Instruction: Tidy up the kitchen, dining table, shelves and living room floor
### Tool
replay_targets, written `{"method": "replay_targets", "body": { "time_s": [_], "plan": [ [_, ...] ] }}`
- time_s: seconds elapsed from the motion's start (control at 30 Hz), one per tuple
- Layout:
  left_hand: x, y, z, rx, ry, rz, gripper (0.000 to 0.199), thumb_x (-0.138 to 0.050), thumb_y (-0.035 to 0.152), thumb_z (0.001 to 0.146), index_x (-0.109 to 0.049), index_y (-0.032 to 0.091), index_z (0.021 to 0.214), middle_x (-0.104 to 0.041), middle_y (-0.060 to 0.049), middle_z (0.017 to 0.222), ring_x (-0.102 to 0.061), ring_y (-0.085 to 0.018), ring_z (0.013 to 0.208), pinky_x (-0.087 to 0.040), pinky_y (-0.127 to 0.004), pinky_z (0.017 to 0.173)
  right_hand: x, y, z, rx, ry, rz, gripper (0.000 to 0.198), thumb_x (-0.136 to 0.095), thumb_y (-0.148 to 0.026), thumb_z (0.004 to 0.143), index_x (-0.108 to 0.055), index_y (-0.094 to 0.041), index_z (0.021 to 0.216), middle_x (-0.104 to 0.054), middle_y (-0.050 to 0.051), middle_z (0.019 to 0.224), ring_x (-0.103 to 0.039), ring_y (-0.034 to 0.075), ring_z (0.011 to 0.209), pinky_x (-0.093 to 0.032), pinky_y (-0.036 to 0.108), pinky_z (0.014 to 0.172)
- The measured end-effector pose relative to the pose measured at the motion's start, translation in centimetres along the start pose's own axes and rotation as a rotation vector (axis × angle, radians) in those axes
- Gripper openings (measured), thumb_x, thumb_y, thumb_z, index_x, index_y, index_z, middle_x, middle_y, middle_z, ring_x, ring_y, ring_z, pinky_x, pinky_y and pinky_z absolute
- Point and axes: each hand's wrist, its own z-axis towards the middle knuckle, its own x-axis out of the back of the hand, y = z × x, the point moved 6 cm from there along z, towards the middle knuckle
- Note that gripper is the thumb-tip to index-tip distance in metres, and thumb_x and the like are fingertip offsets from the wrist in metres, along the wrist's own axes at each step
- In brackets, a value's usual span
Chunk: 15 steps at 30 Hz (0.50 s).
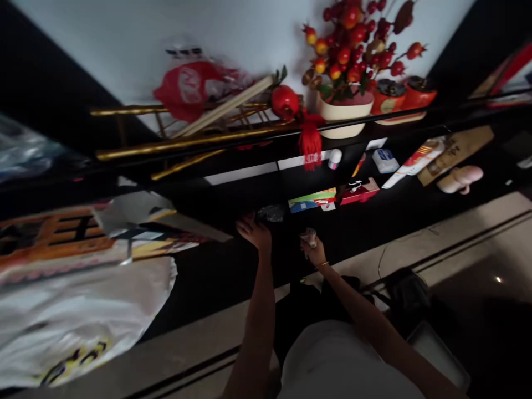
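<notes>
My left hand (pixel 254 231) reaches over the black shelf surface, its fingers stretched forward and apart, though dim. Just right of its fingertips lies a dark, see-through crumpled plastic piece (pixel 271 213); whether they touch I cannot tell. My right hand (pixel 315 252), with a thin bracelet at the wrist, is closed around a small pale crumpled bundle (pixel 309 236), too blurred to name. Beyond the hands lie a green and blue flat packet (pixel 312 200) and a red box (pixel 359 192) with a white cord on it.
White plastic bag (pixel 83 321) and orange printed packaging (pixel 62 235) fill the left. Farther right lie a tissue pack (pixel 385 160), a white-red tube-shaped package (pixel 415 160) and a brown box (pixel 457 152). Above, a raised ledge holds a gold rack (pixel 187 143) and a red-berry plant (pixel 353 44).
</notes>
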Motion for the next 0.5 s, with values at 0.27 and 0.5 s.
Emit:
{"method": "replay_targets", "body": {
  "time_s": [0.27,0.5],
  "plan": [
    [-1.1,4.6,-12.0,-0.356,-0.325,-0.042,0.061,-0.046,0.034,0.093,-0.037,0.015,0.15,-0.016,-0.019,0.163,-0.011,-0.033,0.152,-0.015,-0.059,0.12,8.7,-3.0,0.1,-0.148,0.34,0.34,0.057,-0.079,-0.063,0.059,-0.057,-0.019,0.088,-0.071,0.003,0.072,-0.066,0.016,0.056,-0.051,0.024,0.05],
    [-5.4,2.8,-5.5,-0.234,-0.199,0.2,0.052,-0.045,0.028,0.092,-0.05,0.011,0.14,-0.026,-0.023,0.159,-0.017,-0.037,0.15,-0.015,-0.063,0.117,17.2,-2.8,-1.0,-0.193,0.406,0.389,0.058,-0.082,-0.06,0.058,-0.057,-0.019,0.09,-0.071,0.002,0.071,-0.067,0.016,0.056,-0.05,0.023,0.049]
  ]
}}
